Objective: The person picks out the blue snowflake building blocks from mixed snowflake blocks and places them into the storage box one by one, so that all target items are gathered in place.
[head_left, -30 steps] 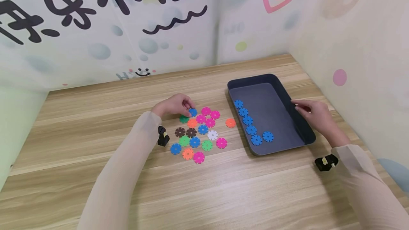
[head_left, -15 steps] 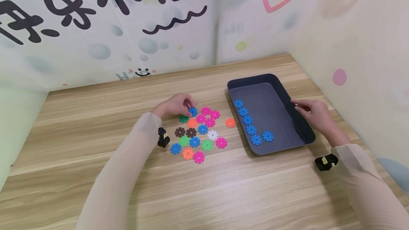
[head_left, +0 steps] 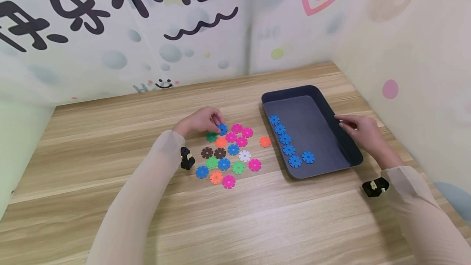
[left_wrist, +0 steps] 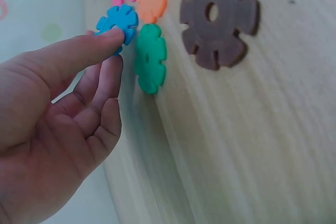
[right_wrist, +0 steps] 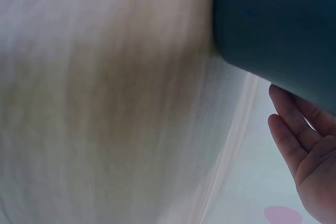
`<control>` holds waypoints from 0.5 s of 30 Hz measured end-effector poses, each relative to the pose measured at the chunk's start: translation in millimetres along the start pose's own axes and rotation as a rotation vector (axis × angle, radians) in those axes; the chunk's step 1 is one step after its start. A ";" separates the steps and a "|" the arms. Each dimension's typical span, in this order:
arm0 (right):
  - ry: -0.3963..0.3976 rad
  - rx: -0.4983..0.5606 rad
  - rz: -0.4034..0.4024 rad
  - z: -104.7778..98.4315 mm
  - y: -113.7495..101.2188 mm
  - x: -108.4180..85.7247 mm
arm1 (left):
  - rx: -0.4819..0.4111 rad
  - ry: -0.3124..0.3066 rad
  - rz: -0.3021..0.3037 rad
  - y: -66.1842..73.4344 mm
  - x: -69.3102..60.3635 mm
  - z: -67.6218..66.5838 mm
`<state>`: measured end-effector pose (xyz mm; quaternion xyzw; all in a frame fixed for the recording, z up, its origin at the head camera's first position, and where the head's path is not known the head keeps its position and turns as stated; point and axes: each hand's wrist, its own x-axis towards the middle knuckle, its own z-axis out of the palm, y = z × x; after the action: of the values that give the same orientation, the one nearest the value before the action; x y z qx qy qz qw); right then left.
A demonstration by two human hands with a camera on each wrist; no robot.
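In the head view my left hand (head_left: 203,120) pinches a blue notched plastic disc (head_left: 223,129) at the far side of a loose spread of discs. The left wrist view shows the thumb on the face of that blue disc (left_wrist: 118,20), just beside a green disc (left_wrist: 150,59). A dark rectangular tray (head_left: 312,173) stands to the right, with several blue discs (head_left: 285,138) along its left side. My right hand (head_left: 362,132) touches the tray's right wall with fairly straight fingers. Its thumb is hidden in the right wrist view, where fingers (right_wrist: 287,108) meet the tray's outside.
Pink, orange, brown, white, green and blue discs lie on the wooden table (head_left: 235,224) between the left hand and the tray. One orange disc (head_left: 265,141) sits apart, close to the tray's left wall. Printed walls border the table's back and right side.
The pinched blue disc has shifted very slightly and shows a little more of its face. My right hand and the tray have stayed in place.
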<state>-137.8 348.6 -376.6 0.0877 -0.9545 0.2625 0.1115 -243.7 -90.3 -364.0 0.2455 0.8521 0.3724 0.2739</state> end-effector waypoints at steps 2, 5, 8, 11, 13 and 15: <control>-0.002 0.003 0.000 0.3 0.4 0.1 | -0.005 0.001 0.007 1.1 -0.7 -0.7; -0.001 0.003 0.001 0.5 0.5 0.2 | -0.005 0.004 0.020 2.4 -1.4 -1.9; -0.001 0.003 0.000 0.7 0.6 0.3 | -0.002 0.004 0.027 4.2 -2.6 -2.7; -0.007 0.010 -0.004 1.2 1.1 0.0 | 0.003 0.005 0.049 6.5 -3.3 -3.0; -0.005 0.010 -0.006 1.1 0.9 -0.3 | 0.012 0.010 0.069 9.2 -3.0 -2.9; 0.001 0.005 -0.010 0.9 0.3 -0.4 | 0.023 0.018 0.091 12.6 -2.3 -2.4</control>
<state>-137.6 348.4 -377.6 0.0928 -0.9533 0.2643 0.1130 -240.9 -85.4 -352.3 0.2835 0.8467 0.3769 0.2463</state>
